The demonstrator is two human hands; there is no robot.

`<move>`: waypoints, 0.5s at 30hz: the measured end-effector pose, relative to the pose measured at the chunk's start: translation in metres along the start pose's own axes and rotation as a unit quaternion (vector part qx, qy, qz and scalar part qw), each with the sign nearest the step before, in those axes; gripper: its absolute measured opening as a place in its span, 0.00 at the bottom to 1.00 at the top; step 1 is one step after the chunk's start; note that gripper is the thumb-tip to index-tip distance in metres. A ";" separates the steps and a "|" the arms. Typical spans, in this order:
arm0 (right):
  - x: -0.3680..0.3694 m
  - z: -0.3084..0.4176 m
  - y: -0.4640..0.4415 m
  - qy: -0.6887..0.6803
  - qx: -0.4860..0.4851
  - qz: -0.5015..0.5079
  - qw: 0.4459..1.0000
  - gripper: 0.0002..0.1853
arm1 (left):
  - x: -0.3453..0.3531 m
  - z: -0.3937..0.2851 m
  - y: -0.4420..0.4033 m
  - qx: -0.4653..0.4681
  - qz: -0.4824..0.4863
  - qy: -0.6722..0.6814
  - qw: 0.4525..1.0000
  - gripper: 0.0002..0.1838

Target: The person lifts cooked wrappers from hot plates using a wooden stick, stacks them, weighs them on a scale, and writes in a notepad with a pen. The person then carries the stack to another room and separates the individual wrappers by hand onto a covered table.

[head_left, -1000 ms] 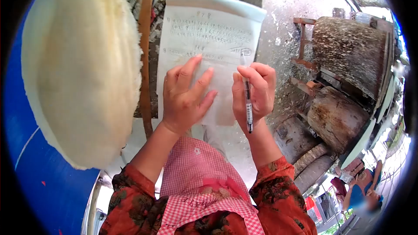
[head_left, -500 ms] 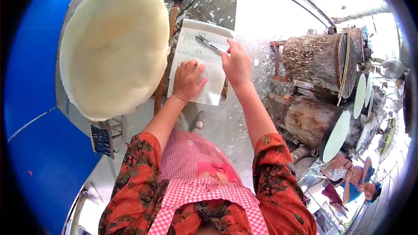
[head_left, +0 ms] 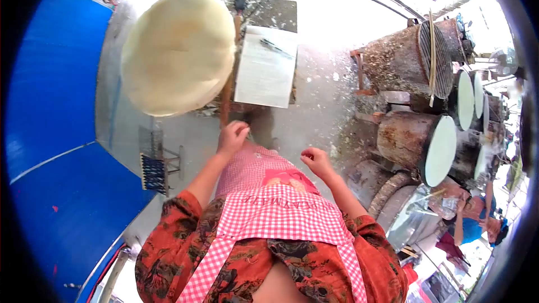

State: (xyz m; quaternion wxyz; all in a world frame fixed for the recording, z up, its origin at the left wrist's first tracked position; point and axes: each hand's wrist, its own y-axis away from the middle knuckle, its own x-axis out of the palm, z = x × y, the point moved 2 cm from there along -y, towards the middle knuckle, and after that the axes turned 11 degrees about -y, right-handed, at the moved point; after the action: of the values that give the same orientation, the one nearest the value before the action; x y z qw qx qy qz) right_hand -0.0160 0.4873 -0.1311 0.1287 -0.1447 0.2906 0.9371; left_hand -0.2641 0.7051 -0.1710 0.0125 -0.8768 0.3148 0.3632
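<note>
- one left hand [head_left: 233, 136], fingers curled, near the pink apron [head_left: 283, 221]
- right hand [head_left: 318, 163] likewise, beside the apron; from here i can't tell if either pinches anything
- paper [head_left: 264, 78] on the counter [head_left: 278, 14], pen [head_left: 270, 45] lying on it
- pale disc [head_left: 177, 50] alongside

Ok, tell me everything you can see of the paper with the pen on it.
The paper is a white, roughly rectangular sheet or pad, lying flat, one short side toward the person. Faint markings show on it, too blurred to read. It rests on a dark, speckled surface. A slim pen lies slantwise across its far part. Neither the left hand nor the right hand touches it.
</note>
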 end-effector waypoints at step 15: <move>0.179 0.171 -0.182 -0.604 0.194 0.120 0.764 0.30 | -0.187 0.207 -0.035 -0.167 -0.134 0.695 0.687 0.41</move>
State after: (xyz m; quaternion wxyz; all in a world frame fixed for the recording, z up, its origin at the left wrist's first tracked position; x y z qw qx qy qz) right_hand -0.1559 0.7595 -0.1505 0.1897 0.5150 0.3431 0.7623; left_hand -0.4753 0.8865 -0.2096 -0.3078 -0.8987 0.0468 -0.3090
